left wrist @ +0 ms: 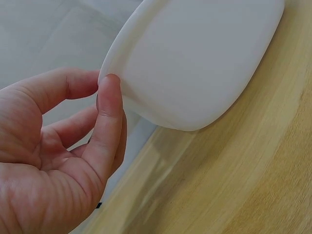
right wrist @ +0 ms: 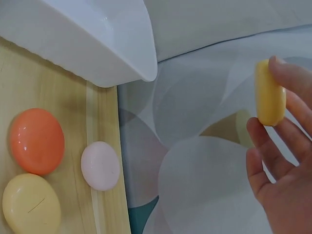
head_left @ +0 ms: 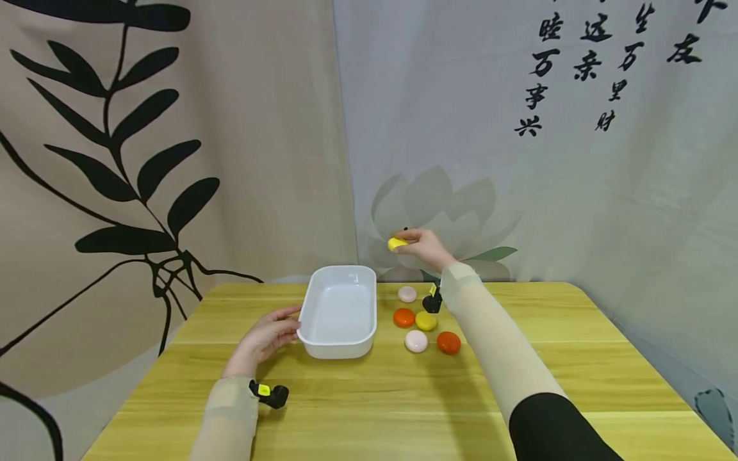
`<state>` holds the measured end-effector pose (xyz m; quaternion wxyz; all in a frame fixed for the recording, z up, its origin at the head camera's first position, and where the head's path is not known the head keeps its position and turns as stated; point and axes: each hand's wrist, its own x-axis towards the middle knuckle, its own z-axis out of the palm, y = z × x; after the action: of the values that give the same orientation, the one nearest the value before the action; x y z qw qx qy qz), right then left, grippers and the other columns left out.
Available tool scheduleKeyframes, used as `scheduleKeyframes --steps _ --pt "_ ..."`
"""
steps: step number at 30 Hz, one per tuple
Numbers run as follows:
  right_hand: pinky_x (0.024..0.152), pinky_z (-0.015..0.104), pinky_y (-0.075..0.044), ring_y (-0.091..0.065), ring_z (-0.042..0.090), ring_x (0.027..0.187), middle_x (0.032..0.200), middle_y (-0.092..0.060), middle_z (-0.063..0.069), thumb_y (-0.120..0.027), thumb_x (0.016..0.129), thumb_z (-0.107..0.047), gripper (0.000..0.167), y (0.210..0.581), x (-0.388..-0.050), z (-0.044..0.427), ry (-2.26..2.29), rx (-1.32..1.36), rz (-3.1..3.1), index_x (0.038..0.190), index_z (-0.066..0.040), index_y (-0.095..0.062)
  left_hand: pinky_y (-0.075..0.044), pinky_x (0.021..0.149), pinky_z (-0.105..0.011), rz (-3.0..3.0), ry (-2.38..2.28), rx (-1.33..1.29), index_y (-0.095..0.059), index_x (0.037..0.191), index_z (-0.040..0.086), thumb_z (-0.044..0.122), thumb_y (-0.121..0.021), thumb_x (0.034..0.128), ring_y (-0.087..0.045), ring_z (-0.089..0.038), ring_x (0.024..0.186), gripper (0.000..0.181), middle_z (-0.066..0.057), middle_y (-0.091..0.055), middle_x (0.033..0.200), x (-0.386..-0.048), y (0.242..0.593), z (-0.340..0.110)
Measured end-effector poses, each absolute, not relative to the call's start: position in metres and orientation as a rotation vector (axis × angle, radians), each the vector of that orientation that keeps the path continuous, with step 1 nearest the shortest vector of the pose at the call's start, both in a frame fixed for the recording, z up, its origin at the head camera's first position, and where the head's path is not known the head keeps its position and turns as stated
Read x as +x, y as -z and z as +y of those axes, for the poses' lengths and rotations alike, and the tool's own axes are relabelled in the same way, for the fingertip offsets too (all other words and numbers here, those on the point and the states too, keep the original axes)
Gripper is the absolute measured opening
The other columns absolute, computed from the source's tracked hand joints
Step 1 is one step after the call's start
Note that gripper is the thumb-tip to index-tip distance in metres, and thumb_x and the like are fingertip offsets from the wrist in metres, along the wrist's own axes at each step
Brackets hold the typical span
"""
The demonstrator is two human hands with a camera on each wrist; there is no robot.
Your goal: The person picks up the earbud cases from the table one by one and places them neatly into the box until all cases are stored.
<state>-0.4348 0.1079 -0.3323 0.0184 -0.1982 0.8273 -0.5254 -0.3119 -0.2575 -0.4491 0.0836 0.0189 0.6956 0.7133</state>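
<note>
In my left wrist view, the top edge cuts off the white dish point(left wrist: 195, 58). My right grip point(right wrist: 291, 180) runs past the right edge. In the head view, I lose the table point(head_left: 346, 410) at the bottom and the wall writing point(head_left: 587, 65) at the top.

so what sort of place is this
Probably an indoor recording setup, though little of the room shows: a wood-grain table, a backdrop printed with leaves and Chinese characters, and small black cameras worn at both wrists.

Head view looks down — nearer wrist views share the dish point(left wrist: 195, 53).
</note>
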Motion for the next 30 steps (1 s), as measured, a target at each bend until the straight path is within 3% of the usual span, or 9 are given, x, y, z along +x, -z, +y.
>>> scheduleKeyframes --steps 10,30 --pt "0.094 0.035 -0.048 -0.059 0.026 0.107 0.123 -0.062 0.014 -0.074 0.085 -0.012 0.044 0.335 -0.438 0.094 1.618 -0.661 2.590 0.126 0.000 -0.062 -0.056 0.078 -0.028 2.076 -2.124 0.050 -0.038 0.143 -0.008 -0.003 -0.058 0.0913 -0.064 -0.018 0.083 0.056 -0.010 -0.062 0.099 -0.313 0.451 -0.258" --pt "0.098 0.036 -0.046 -0.059 0.026 0.111 0.125 -0.062 0.014 -0.076 0.084 -0.013 0.045 0.337 -0.441 0.058 1.667 -0.683 2.527 0.125 -0.001 -0.064 -0.056 0.078 -0.028 2.056 -2.143 0.105 -0.034 0.144 -0.011 -0.003 -0.057 0.0920 -0.063 -0.015 0.080 0.057 -0.006 -0.064 0.094 -0.311 0.451 -0.259"
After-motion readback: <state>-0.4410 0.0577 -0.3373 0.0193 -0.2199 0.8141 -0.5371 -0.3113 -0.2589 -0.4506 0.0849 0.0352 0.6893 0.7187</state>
